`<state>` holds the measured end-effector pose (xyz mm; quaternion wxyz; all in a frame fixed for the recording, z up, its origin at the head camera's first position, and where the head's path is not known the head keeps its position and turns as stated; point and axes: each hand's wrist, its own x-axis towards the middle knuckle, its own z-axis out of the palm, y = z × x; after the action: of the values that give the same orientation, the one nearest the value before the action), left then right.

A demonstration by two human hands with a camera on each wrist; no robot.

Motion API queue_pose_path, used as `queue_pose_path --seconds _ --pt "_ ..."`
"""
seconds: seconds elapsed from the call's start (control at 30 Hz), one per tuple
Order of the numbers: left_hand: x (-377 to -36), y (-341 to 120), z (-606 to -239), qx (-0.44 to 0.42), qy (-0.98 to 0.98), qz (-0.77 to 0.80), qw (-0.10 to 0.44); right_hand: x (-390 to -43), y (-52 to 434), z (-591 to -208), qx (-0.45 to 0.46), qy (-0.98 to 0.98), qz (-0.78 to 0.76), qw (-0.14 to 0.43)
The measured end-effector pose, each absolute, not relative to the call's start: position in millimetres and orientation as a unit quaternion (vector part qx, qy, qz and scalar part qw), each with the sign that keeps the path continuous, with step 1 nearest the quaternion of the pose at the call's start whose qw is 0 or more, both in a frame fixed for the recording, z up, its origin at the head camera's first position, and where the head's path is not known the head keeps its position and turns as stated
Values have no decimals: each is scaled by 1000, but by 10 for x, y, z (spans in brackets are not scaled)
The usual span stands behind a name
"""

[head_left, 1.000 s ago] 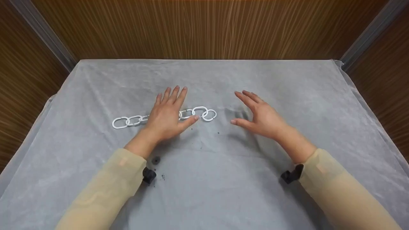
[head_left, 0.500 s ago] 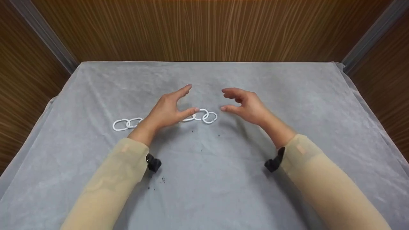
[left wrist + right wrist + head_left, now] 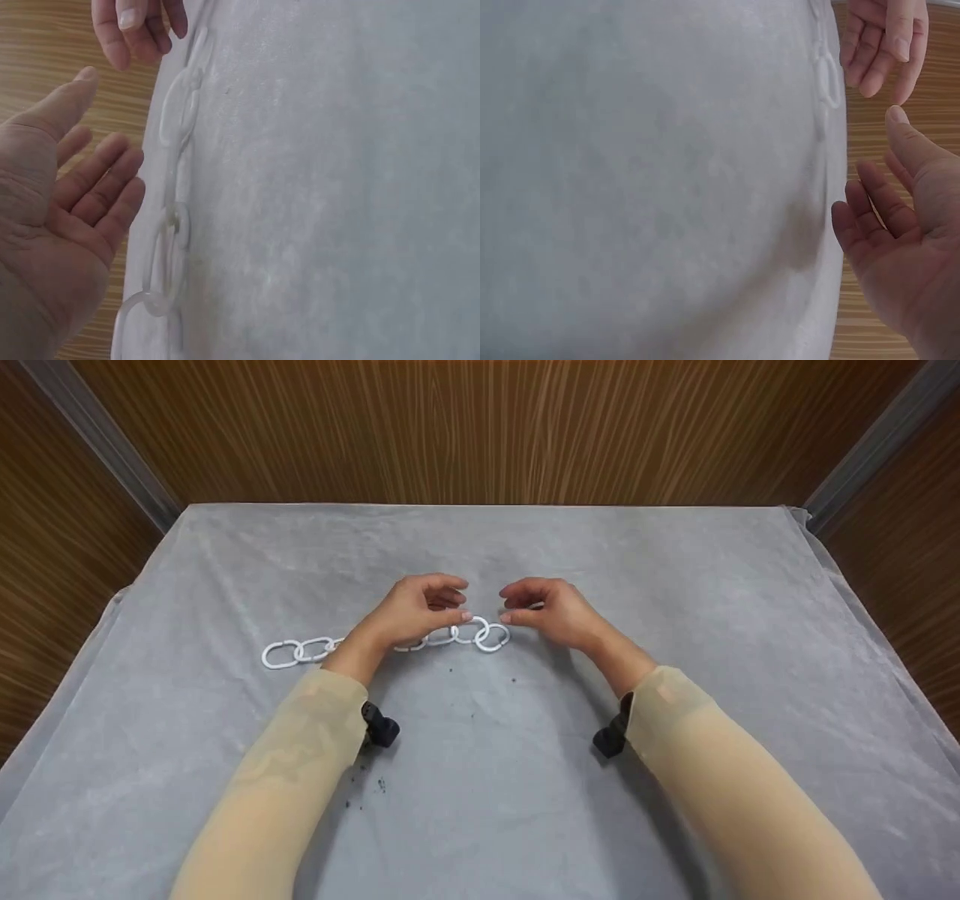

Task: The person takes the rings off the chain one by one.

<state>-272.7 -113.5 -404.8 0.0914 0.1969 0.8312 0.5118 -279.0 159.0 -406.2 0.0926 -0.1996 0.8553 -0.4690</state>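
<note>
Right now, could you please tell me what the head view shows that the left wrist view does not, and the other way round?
Only the head view shows the left sleeve, the right sleeve, the black device at the left wrist, the one at the right wrist and the left corner strip.

Only the left wrist view shows the palm of the left hand.

Both show the white chain on the grey cloth, wood grain behind, and the left hand facing the right hand, neither holding anything.

Chain on cloth, hands near its right end, panel behind.
</note>
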Motion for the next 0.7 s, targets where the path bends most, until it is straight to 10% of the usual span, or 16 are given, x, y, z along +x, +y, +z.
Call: queue_pose_path --seconds 0.7 --pt "-2825 -1093 -4237 181 843 494 111 -2829 1534 -4280 -191 860 -460 110"
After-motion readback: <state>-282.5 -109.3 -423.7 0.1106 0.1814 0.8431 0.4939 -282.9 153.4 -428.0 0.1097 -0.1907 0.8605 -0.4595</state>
